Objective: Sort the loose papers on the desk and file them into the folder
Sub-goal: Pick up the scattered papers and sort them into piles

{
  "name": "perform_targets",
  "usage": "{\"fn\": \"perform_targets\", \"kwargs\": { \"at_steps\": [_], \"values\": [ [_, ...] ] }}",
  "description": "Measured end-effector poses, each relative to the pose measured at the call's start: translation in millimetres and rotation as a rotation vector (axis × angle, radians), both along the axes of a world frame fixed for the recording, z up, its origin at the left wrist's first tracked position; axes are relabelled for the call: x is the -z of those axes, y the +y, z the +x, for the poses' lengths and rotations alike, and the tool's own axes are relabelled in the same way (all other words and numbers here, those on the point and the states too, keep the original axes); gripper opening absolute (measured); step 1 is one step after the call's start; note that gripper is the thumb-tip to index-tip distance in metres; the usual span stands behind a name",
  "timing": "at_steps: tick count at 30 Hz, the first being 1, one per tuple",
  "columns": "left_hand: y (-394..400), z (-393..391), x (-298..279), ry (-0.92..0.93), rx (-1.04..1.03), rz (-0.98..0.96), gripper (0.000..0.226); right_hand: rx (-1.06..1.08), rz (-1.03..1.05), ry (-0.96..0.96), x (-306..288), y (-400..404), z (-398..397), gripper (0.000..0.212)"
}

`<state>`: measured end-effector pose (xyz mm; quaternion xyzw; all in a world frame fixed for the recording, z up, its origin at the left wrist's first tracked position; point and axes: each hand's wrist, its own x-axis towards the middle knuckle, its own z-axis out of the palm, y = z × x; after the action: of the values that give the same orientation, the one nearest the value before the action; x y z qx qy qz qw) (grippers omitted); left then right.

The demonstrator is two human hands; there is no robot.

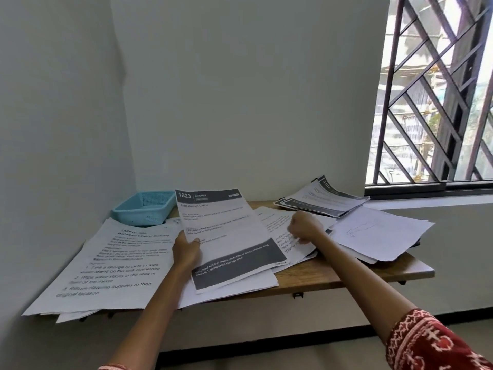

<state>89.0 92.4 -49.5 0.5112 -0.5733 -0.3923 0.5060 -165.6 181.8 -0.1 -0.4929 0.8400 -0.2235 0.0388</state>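
Loose printed papers cover a wooden desk (346,276). My left hand (186,249) grips the left edge of a sheet headed "1623 Kitchen" (224,236), lifted and tilted over the pile. My right hand (304,228) has curled fingers on a text sheet (290,244) just right of it; what it pinches is hard to tell. A large "Bathroom Counter Cleaning" sheet (112,265) lies at the left, overhanging the front edge. A stack with dark headers (322,198) sits at the back right. Blank sheets (378,231) lie at the right, with a dark edge beneath them, possibly a folder.
A light blue plastic basket (144,206) stands at the back left corner against the wall. A barred window (437,102) with a sill is at the right. White walls close the desk at the back and left.
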Motion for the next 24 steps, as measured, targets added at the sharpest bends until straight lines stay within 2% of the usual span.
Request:
{"fn": "perform_targets", "kwargs": {
  "at_steps": [3,5,9,14,16,21,24],
  "values": [
    [2,-1,5,-0.022,0.005,-0.016,0.038,0.228,0.100,0.305,-8,18,-10,0.028],
    [3,0,5,-0.020,0.013,-0.022,0.038,0.310,0.168,0.375,-7,24,-15,0.028],
    [5,-1,5,-0.025,0.018,-0.031,0.038,0.315,0.172,0.325,-4,21,-14,0.030],
    [3,0,7,-0.011,0.043,-0.037,0.038,0.223,0.091,0.060,1,5,-8,0.034],
    [3,0,8,-0.017,0.051,-0.040,0.038,0.229,0.054,0.081,4,1,-5,0.034],
    [2,-1,9,-0.053,0.049,-0.053,0.037,0.305,0.012,0.291,11,-2,-16,0.051],
    [-1,-1,11,-0.095,0.039,-0.048,0.037,0.310,0.061,0.285,19,-6,-33,0.064]
  ]
}}
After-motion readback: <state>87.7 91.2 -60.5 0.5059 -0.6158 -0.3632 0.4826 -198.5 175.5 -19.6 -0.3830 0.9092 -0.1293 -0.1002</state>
